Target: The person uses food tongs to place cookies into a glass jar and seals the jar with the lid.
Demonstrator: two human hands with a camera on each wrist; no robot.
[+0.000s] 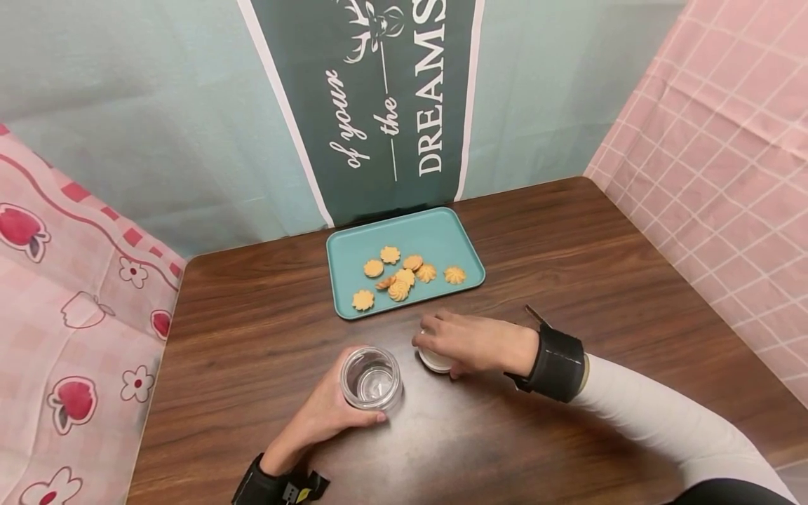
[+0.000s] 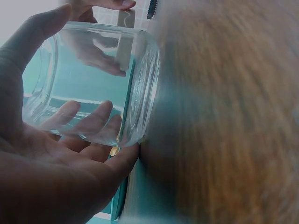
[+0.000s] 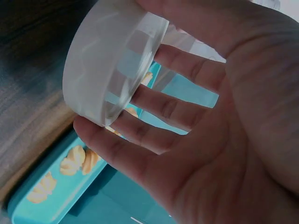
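Observation:
An empty clear glass jar stands upright on the wooden table, its mouth uncovered. My left hand wraps round its side. Just right of it, my right hand covers and grips a white round lid at the table top. Behind both hands lies a teal tray holding several flower-shaped cookies.
A green banner with white lettering hangs on the back wall. Pink patterned cloth screens the left side, and pink checked cloth the right. The table's front edge lies near my arms.

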